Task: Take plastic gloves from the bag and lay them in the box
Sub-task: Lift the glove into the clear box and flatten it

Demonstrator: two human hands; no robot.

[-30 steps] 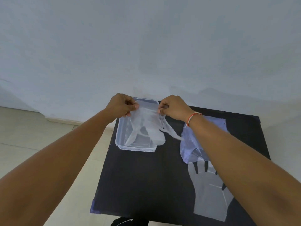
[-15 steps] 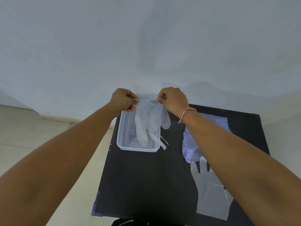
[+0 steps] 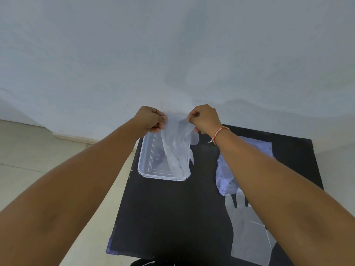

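A clear plastic glove (image 3: 177, 148) hangs fingers down over the right half of a transparent box (image 3: 148, 169). My left hand (image 3: 150, 120) pinches one corner of its cuff and my right hand (image 3: 204, 118) pinches the other, both above the box's far end. The glove's fingertips reach down to the box's near right corner. A pale blue plastic bag (image 3: 224, 177) lies on the black table (image 3: 172, 217) to the right, partly under my right forearm. Another clear glove (image 3: 247, 237) lies flat at the near right.
The table stands against a white wall (image 3: 172, 54). Its left edge drops to a tiled floor (image 3: 28, 160). A dark shoe (image 3: 143, 263) shows below the table's near edge.
Both hands have lifted the glove higher and farther back. The glove went from draped low across the box to hanging straight down over its right side.
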